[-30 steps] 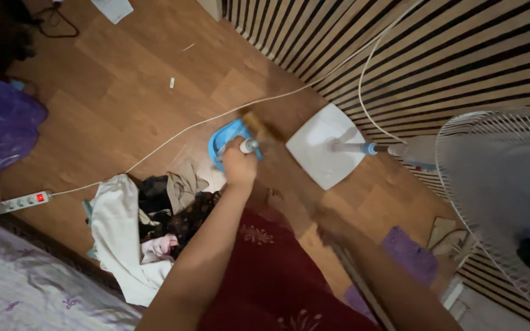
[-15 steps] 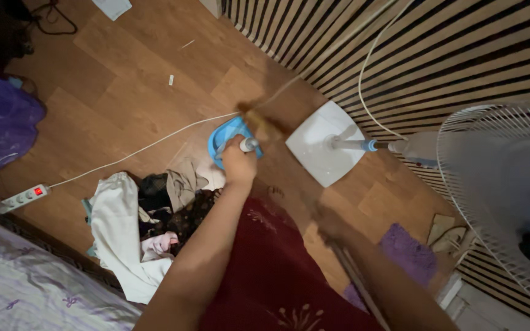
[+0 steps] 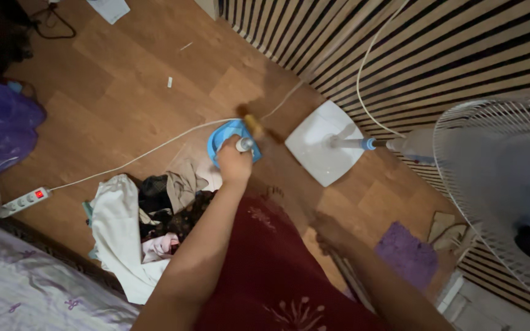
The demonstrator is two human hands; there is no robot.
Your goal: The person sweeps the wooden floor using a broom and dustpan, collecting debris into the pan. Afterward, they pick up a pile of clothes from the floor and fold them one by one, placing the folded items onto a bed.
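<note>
Sweeping gear is in both my hands. My left hand (image 3: 234,164) is closed in a full fist round the white handle of the blue dustpan (image 3: 225,136), which sits on the wooden floor (image 3: 105,104) just ahead of my knuckles. My right hand (image 3: 332,236) is blurred, but its fingers appear wrapped round the long stick of the broom (image 3: 254,124), whose brown head lies at the far lip of the dustpan, touching or nearly so. Against a second ago, the broom head has drawn in closer to the pan mouth, and the white cable (image 3: 154,149) lying there has been dragged along, its bend now pulled towards the pan; I judge the stroke to be near its end, with the cable fouling the sweep. The dustpan itself has hardly shifted. As to packages and marked items: a white power strip (image 3: 16,202) with a lit red switch lies at the left edge by the bed; a purple plastic bag (image 3: 1,125), bulging and knotted, sits further up the left side; a pale sheet of paper (image 3: 108,8) lies at the top edge, and any print on it is too small to tell. A heap of clothes (image 3: 148,220) lies beside my left forearm, and the white square base of a standing fan (image 3: 323,144) is just right of the pan.
</note>
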